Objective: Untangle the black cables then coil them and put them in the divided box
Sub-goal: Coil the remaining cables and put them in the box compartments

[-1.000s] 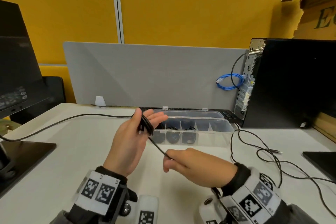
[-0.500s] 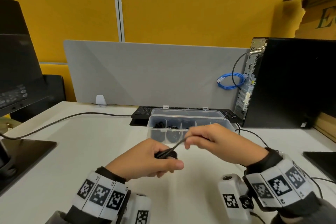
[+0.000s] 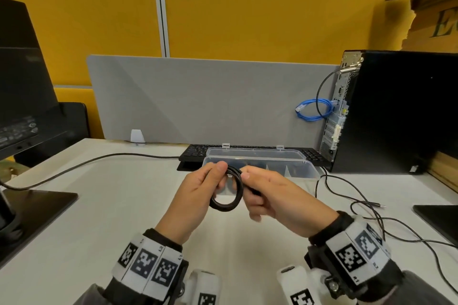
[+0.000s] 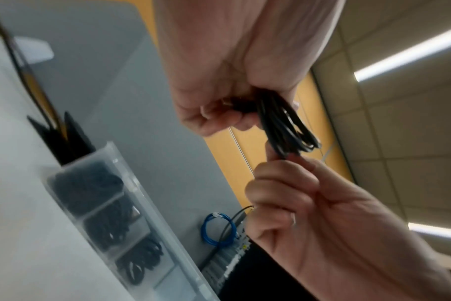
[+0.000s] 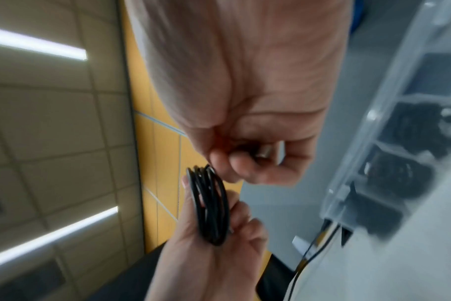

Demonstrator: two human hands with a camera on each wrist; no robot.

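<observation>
A black cable wound into a small ring hangs between my two hands, just in front of the clear divided box. My left hand grips the ring's left side between thumb and fingers. My right hand pinches the ring's right side. In the right wrist view my right hand has its fingers curled round a metal plug end beside the coil. In the left wrist view the coil shows edge-on. Several box compartments hold black coils.
Loose black cables sprawl on the white desk to the right. A keyboard lies behind the box, a computer tower stands at the back right. A monitor base and its cable sit to the left.
The free end has been wound in, so the cable is now a closed ring. Both hands have come together and risen in front of the box.
</observation>
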